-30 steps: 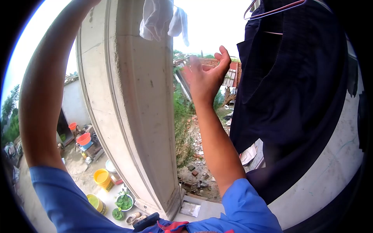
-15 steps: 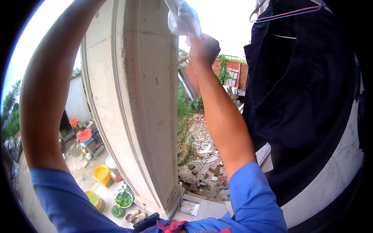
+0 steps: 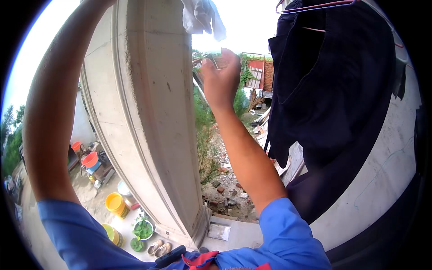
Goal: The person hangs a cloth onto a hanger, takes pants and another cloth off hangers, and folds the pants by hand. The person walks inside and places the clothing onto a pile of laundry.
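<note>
My right hand is raised near the middle of the view, thumb and fingers apart, with nothing in it. Just above it hangs a white cloth, cut off by the top edge and apart from the fingers. My left arm reaches up along the left side; its hand lies beyond the top edge. Dark trousers hang at the right from a pinkish hanger.
A pale stone pillar stands between my arms. Below left are a yellow bucket, a red basin, a potted plant and shoes. Rubble lies behind the pillar.
My right hand has let go of the white cloth, opened and moved down a little. The pillar and the dark trousers have shifted left in the view.
</note>
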Available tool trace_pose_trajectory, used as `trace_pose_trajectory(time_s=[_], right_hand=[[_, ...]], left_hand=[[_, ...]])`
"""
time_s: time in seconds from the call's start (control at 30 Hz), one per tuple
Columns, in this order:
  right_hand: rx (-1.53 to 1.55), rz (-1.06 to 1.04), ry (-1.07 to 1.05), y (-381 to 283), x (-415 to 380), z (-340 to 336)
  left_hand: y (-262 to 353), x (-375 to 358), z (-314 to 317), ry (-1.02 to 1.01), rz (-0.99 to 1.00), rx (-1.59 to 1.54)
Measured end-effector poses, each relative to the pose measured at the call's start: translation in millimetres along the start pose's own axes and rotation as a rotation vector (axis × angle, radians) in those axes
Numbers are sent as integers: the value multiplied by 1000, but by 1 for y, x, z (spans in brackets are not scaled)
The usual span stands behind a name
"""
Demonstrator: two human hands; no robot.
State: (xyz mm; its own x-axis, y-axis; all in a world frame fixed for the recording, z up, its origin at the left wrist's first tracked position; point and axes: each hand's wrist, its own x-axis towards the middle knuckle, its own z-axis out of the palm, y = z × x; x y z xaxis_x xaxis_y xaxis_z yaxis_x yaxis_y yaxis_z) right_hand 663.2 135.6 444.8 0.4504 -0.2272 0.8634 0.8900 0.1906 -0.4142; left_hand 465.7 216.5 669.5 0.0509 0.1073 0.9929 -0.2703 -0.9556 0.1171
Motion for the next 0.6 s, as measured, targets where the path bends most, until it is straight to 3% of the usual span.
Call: trace_pose_trajectory(time_s=[0.13, 0.23, 0.27, 0.37, 0.43, 0.47, 0.5, 0.57, 0.6], right_hand=[[238, 46, -172, -19, -58, -34], [225, 42, -267, -47, -85, -74], [198, -94, -218, -51, -90, -83], [78, -164, -236, -78, -105, -128], [-266, -474, -155, -90, -110, -168], [-351, -583, -13, -99, -113, -186], [-430, -698, 130, -111, -113, -203], [-605, -457, 300, -141, -114, -242], [-628, -454, 301, -147, -110, -253]], left_hand=[[-11, -12, -1, 37, -15, -38], [-15, -30, -3, 33, 44, -58], [-18, -30, -3, 60, 38, -81], [-16, -53, -9, 74, 66, -58], [-26, -67, -6, 189, 171, -196], [-26, -74, -6, 206, 92, -208], [-35, -84, -4, 228, 134, -266], [-41, -114, -4, 245, 189, -294], [-45, -128, -3, 156, 151, -407]])
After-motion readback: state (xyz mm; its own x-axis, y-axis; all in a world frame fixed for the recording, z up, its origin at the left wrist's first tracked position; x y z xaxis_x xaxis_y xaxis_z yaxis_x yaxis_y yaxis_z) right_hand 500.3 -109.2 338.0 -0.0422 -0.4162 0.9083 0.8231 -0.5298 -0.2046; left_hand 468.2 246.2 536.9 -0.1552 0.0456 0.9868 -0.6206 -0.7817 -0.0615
